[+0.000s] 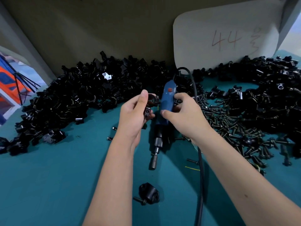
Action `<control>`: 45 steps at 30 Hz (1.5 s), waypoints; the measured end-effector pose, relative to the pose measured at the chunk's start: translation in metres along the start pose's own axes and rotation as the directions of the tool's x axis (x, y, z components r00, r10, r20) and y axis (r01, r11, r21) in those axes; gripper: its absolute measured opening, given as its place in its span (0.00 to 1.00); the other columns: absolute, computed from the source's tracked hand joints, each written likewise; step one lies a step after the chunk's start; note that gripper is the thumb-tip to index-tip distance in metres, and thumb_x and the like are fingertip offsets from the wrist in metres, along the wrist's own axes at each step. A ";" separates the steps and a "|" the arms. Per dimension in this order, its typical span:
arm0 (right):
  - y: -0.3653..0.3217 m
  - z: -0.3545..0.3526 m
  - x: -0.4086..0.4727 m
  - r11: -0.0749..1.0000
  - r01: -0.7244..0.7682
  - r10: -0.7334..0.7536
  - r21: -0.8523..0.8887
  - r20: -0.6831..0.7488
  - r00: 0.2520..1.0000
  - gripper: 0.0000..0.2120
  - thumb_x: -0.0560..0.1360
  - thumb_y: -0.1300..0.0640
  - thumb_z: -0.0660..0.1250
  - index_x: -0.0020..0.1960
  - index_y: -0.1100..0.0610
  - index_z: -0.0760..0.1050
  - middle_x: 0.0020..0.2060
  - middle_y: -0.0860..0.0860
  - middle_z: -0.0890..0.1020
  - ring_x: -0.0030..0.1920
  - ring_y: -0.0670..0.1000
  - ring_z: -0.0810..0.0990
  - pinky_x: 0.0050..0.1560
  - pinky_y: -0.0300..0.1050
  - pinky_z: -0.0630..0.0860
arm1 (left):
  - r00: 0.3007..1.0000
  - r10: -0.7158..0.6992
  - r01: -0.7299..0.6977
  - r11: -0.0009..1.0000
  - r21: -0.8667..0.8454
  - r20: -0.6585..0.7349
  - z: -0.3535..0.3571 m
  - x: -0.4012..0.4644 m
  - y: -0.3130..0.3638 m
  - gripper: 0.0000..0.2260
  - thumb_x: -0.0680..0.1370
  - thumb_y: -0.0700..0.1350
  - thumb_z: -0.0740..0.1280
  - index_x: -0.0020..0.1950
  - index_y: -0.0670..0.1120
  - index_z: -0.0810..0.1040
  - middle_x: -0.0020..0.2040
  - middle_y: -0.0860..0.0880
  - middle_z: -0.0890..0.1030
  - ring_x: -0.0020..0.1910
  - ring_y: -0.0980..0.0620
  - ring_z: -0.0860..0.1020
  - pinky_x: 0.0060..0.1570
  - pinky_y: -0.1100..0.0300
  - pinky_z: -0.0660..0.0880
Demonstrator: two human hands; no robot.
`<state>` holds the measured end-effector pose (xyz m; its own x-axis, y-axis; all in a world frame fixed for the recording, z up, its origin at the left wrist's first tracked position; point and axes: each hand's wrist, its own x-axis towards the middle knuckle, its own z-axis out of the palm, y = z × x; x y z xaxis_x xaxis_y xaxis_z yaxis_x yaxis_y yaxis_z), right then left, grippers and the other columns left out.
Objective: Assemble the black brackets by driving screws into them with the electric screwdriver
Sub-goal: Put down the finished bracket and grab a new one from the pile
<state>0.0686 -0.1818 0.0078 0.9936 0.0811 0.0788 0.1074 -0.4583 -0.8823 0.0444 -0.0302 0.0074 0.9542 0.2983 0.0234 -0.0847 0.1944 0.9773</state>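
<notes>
I look down on a teal table (57, 185) that fills the view, backed by a drab wall with a pale card (224, 38) leaning against it, marked 44 in red. A great heap of black brackets (78, 95) sprawls across the far left, a second heap of brackets (276, 88) lies at the far right, and a spread of dark screws (236, 128) covers the table in front of that second heap. At the centre lies the electric screwdriver (166, 101), blue-bodied, its long axis running from the far side toward me, cord end away and the dark socket tip (154, 162) pointing my way, its black cord (201, 176) trailing down the right. My right hand (184, 115) is on the blue body, thumb lying across its near side and fingers curled at its far side; I cannot tell how firmly it grips. My left hand (132, 115), just beside the tool on its left, pinches a held bracket (151, 101) between thumb and curled fingers, its ring facing the screwdriver. The tip lies nearer me than the held bracket does, so I judge that the tool must be lifted and turned before its tip can meet that bracket. Near my elbows, a lone bracket (149, 193) sits with a loose screw (140, 200) touching it.
</notes>
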 end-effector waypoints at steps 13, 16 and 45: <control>-0.026 -0.061 0.002 0.931 0.288 -0.283 0.225 -0.052 0.958 0.07 0.80 0.53 0.72 0.48 0.56 0.83 0.36 0.55 0.86 0.33 0.57 0.85 0.39 0.59 0.85 | 0.951 0.309 -0.310 0.946 0.090 0.031 0.057 -0.017 0.005 0.11 0.81 0.54 0.70 0.51 0.49 0.87 0.46 0.48 0.87 0.46 0.49 0.84 0.48 0.58 0.82; -0.016 -0.109 0.005 0.971 0.240 -0.239 -0.003 -0.095 0.966 0.10 0.80 0.50 0.72 0.44 0.55 0.84 0.25 0.45 0.79 0.25 0.48 0.80 0.31 0.48 0.81 | 0.957 0.291 -0.289 0.942 0.170 0.013 0.096 -0.020 0.003 0.05 0.81 0.50 0.70 0.51 0.53 0.86 0.43 0.55 0.85 0.43 0.57 0.81 0.48 0.59 0.81; 0.008 -0.140 0.089 0.550 0.131 0.049 -0.825 0.188 0.981 0.26 0.75 0.63 0.67 0.70 0.45 0.77 0.65 0.58 0.80 0.68 0.61 0.77 0.67 0.54 0.76 | 0.949 0.226 -0.276 0.271 0.922 0.218 0.190 0.015 -0.010 0.10 0.78 0.43 0.63 0.56 0.46 0.82 0.55 0.42 0.79 0.59 0.39 0.72 0.57 0.52 0.70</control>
<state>0.1625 -0.3021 0.0722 0.9732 0.2236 -0.0531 0.2182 -0.9715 -0.0925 0.1143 -0.2051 0.0379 0.9492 0.1234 0.2894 -0.0220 -0.8916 0.4523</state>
